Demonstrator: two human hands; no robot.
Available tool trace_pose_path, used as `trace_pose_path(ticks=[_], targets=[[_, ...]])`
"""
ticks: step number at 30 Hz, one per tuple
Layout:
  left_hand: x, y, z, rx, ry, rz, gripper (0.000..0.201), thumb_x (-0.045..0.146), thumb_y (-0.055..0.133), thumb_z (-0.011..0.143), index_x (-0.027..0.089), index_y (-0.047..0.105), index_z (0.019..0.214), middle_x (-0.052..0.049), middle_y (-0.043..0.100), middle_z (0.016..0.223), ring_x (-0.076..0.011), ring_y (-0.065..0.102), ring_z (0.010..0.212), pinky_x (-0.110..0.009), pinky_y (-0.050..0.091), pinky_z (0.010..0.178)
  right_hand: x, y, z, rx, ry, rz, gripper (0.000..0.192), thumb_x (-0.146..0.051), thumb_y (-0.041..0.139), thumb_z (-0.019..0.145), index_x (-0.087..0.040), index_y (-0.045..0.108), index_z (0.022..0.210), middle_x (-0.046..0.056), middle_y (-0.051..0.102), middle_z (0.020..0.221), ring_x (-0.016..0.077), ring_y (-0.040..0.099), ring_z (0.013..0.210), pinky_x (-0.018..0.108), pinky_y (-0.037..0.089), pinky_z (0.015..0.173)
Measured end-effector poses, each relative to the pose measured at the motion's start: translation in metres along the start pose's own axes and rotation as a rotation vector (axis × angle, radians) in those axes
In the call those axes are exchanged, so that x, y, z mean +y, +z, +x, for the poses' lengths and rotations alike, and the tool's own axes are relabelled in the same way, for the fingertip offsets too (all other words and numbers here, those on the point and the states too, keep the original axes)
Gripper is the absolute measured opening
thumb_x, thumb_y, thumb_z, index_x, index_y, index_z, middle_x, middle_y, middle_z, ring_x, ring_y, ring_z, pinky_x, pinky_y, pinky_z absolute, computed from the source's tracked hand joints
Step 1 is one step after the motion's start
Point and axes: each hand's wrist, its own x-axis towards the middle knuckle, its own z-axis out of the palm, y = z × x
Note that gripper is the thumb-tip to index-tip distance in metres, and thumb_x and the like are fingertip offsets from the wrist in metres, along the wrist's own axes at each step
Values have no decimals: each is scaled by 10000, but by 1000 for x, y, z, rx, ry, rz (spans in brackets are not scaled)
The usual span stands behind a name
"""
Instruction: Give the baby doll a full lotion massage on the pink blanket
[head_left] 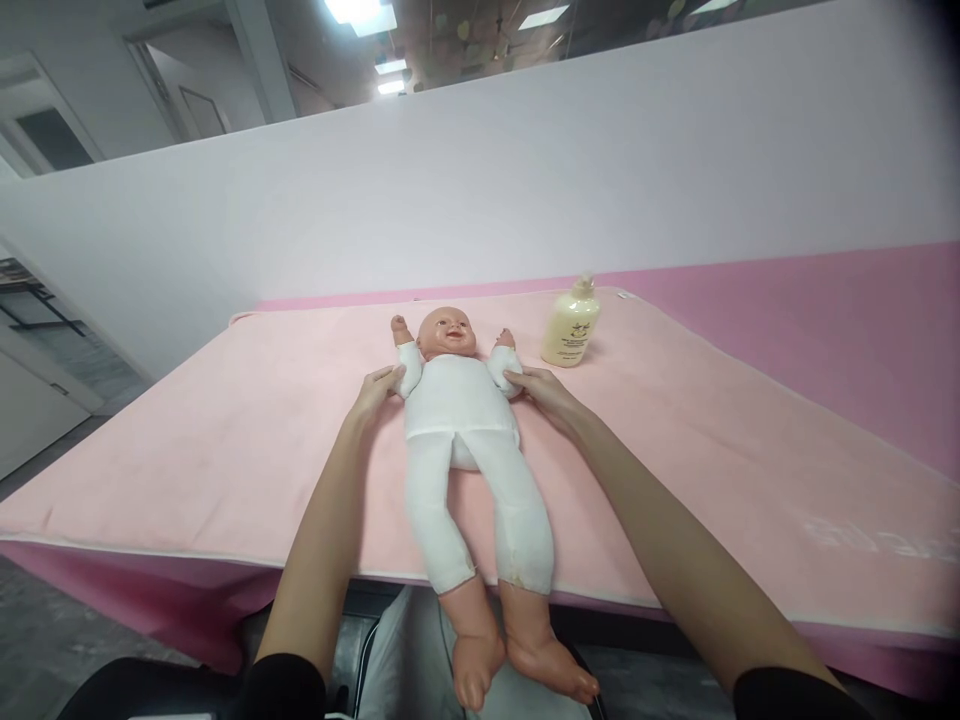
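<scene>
Where the pale pink towel [247, 450] covers the bench [862, 320], a baby doll [459, 410] lies on its back, head toward the white partition wall [480, 200] and legs toward the person. It wears a white one-piece suit; its bare head, small fists and bare feet are uncovered, and the feet hang past the near edge of the bench. Both short arms are raised beside the head. The left hand [377, 388] rests against the doll's arm on the left of the view, its fingers loosely curled around the white sleeve near the shoulder. The right hand [541, 388] does the same on the other side, thumb and fingertips closed lightly on the sleeve of the arm on the right. Both forearms are bare, with dark sleeves pushed up near the bottom of the view. Just beside the doll's raised fist on the right, apart from the right hand, a cream-coloured pump bottle [571, 325] stands upright on the towel near its far edge. Beyond the towel's right edge the bench shows a deeper pink cover. Ceiling lights [364, 14] glow above the partition.
</scene>
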Motion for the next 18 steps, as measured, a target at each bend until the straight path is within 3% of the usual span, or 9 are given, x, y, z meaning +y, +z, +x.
trace_pose_path(ticks=[3, 6, 13, 15, 18], targets=[[5, -7, -4, -128, 27, -17, 368, 367, 775, 634, 154, 714, 927, -73, 688, 930, -169, 597, 829, -270, 442, 774, -4, -3, -6, -79, -7, 34, 335, -344, 797, 614, -163, 722, 886, 70, 716, 947, 183, 651, 853, 304, 521, 821], [1, -12, -3, -158, 19, -25, 392, 232, 793, 559, 150, 724, 935, -68, 699, 898, -179, 611, 810, -301, 454, 781, -6, -5, -11, -135, -38, 31, 343, -263, 801, 570, -177, 735, 895, 52, 715, 963, 189, 645, 888, 315, 512, 857], [-13, -23, 4, -136, 70, 6, 126, 56, 665, 462, 160, 642, 529, -52, 690, 872, -194, 604, 967, -335, 441, 919, -3, -6, -7, -85, -199, -182, 43, -186, 624, 527, -175, 665, 532, 28, 674, 789, 167, 601, 811, 308, 476, 835], [-13, -25, 3, -151, 70, 28, 129, 63, 657, 474, 164, 663, 554, -56, 694, 883, -198, 603, 981, -338, 440, 925, -4, -5, -7, -74, -216, -202, 60, -181, 589, 515, -174, 648, 507, 26, 662, 784, 159, 596, 816, 302, 463, 856], [-7, -23, 0, -189, 30, 12, 267, 120, 698, 510, 158, 740, 770, -79, 704, 963, -220, 617, 956, -346, 457, 881, -6, -7, -10, -87, -153, -154, 164, -172, 622, 525, -180, 709, 663, 35, 688, 874, 173, 608, 862, 297, 468, 843]])
